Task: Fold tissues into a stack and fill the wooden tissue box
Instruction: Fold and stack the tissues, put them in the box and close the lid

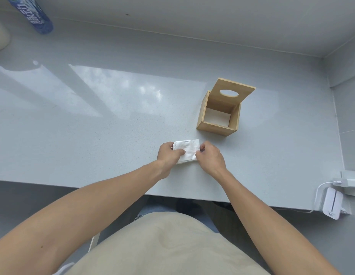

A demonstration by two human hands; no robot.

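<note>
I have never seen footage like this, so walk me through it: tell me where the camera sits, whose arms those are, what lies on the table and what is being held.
There is one picture, taken by a wide-angle camera worn on a person's head, looking forward and down. That is why the arms seem to grow out of the bottom edge and the walls look bent. No machine is involved; both arms belong to the wearer.

The left hand and the right hand both rest on a small folded stack of white tissues lying on the pale grey table, each with its grip on one end.

Beyond the hands, slightly right, stands a wooden box. Its lid, with an oval hole, is tipped up, so the box is open; something white shows at the bottom.

At the far left corner lies a blue bottle. At the right edge is a white device with a cable.
</note>
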